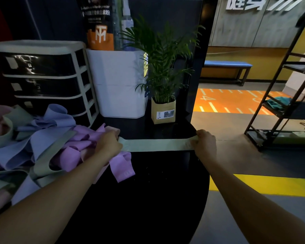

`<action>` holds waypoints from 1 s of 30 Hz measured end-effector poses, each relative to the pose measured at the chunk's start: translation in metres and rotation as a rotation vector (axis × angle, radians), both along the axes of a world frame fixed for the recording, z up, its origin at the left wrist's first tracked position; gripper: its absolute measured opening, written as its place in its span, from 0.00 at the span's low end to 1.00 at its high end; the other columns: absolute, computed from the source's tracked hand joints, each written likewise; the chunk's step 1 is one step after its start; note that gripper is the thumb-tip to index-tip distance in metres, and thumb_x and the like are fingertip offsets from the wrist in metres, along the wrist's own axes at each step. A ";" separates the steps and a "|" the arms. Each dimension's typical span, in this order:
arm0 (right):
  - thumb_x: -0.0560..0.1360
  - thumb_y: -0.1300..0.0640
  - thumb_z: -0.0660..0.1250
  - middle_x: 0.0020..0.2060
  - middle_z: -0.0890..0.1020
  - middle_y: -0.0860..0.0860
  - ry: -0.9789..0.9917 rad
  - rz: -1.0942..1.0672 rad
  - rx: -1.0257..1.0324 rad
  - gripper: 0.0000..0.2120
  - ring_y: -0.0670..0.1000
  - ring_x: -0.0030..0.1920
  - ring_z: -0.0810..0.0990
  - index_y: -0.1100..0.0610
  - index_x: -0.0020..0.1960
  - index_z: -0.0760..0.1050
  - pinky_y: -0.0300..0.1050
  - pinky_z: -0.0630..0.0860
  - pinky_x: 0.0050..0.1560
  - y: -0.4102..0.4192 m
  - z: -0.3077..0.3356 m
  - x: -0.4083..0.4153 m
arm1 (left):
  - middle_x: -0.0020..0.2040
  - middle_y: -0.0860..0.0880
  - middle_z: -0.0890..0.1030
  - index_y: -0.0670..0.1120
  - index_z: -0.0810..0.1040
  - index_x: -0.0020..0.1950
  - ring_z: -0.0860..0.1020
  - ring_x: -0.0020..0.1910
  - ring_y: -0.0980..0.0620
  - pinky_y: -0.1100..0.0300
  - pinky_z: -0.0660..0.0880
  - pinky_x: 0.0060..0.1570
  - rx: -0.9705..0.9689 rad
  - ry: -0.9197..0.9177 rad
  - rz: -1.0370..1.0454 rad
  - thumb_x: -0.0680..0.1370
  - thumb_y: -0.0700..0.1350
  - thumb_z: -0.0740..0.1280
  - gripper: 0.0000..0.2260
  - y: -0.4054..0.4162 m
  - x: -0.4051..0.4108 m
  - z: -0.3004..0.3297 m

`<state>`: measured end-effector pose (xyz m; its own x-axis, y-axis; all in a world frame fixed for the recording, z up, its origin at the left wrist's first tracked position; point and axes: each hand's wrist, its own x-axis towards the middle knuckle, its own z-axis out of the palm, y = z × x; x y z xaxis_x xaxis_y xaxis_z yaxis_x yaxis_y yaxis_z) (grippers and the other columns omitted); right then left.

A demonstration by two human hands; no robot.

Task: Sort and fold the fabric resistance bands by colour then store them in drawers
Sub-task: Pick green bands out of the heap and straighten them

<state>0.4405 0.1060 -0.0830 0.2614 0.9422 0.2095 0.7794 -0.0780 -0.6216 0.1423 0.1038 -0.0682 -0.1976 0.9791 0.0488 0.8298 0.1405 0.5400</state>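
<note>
The pale green band (155, 144) is stretched flat and taut between the person's two hands, its long axis running straight across the counter (148, 199) from left to right, roughly parallel to the near edge. The left hand (108, 144) has its fingers curled round one end, just beside the heap of tangled bands (42, 143) that covers the counter's left side. The right hand (205, 144) pinches the other end at the counter's right edge, so that end sits about level with where the dark top stops and the floor begins. Each grip is closed on the fabric; neither hand holds anything else, though a lilac band (122, 167) hangs from the heap under the left wrist.

The band seems to be at the straightening step, with the fold not yet made. Because it lies sideways between the grips, a fold would likely bring one end across to meet the other. The drawers (42, 76) stand at the counter's far left corner, behind the heap, so the left hand is the nearer one to them, with the heap lying between band and drawers.
</note>
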 end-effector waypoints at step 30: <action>0.78 0.58 0.61 0.63 0.75 0.49 -0.161 0.413 0.020 0.12 0.55 0.63 0.68 0.54 0.60 0.78 0.54 0.66 0.61 -0.009 -0.008 -0.044 | 0.59 0.44 0.79 0.40 0.78 0.58 0.78 0.52 0.45 0.52 0.75 0.54 0.082 -0.021 -0.085 0.74 0.33 0.67 0.13 0.002 -0.007 -0.015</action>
<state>0.3963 0.0969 -0.0907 -0.1737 0.9562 0.2358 0.8298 0.2710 -0.4878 0.1353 0.1057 -0.0828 -0.1154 0.9853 0.1263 0.8255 0.0244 0.5639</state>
